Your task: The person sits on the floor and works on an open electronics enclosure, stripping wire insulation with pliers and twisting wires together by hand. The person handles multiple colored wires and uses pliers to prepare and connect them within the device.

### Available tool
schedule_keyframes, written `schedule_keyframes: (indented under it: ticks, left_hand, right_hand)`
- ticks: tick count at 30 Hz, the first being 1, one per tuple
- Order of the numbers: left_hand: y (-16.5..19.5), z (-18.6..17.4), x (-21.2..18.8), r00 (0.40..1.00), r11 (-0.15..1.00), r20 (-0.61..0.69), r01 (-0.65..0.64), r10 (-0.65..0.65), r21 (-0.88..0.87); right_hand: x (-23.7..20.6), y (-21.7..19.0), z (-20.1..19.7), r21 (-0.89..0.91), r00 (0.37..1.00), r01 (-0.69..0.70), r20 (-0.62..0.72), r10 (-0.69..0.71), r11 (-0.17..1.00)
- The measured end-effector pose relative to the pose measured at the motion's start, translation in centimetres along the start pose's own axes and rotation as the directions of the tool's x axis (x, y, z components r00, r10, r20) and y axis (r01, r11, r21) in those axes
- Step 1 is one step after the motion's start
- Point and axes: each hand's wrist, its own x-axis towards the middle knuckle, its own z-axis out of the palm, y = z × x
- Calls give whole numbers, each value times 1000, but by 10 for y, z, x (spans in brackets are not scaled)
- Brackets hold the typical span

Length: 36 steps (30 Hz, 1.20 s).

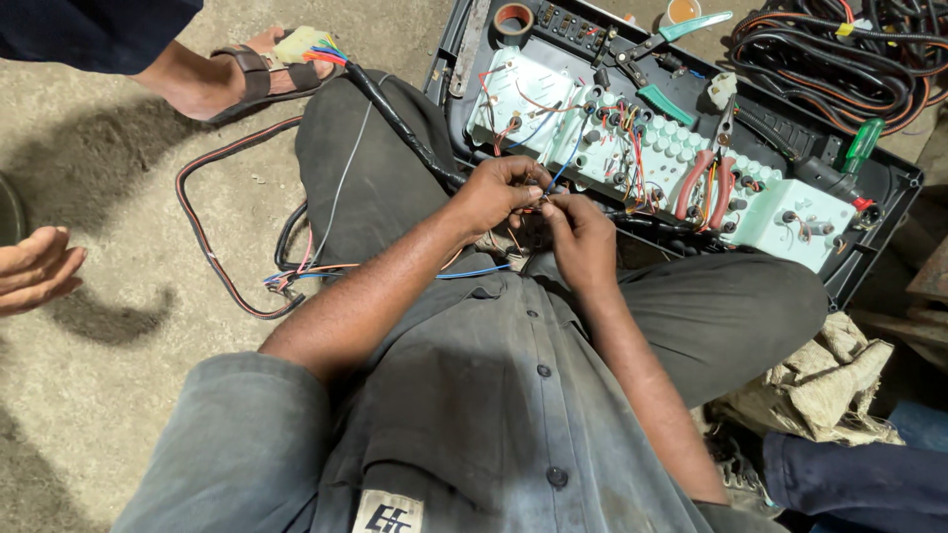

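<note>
Concrete floor — thin wires pinched between both hands.

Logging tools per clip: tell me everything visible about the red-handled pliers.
The red-handled pliers lie flat on the pale green panel, untouched, off to the side of the right hand. Two curved handles in glossy red sleeves, slightly spread, point toward the person; the dark metal head points away, toward the tray's far edge. Thin coloured wires run around them. Whether the nose is shut cannot be told.
</note>
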Motion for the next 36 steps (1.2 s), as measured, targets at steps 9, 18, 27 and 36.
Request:
schedule_keyframes:
  ticks: [9, 18, 27, 36]
  left_hand:
    - [10, 1, -8, 1000, 1000, 20, 5, -5, -31]
    - [10, 2, -13, 999, 999, 21, -36, 35, 32]
    - [-7, -3, -12, 984, 999, -179, -12, 18, 37]
    - [-4, -2, -17, 955, 970, -167, -239, 243, 41]
  right_hand:
    - [3, -1, -3, -80, 971, 234, -24, -237, 969]
    - [15, 39, 11, 683, 957, -277, 131, 260, 676]
    - [27, -42, -5, -138, 970, 69, -223, -99, 988]
    - [98, -114, 16, -637, 740, 622, 288, -607, 456]
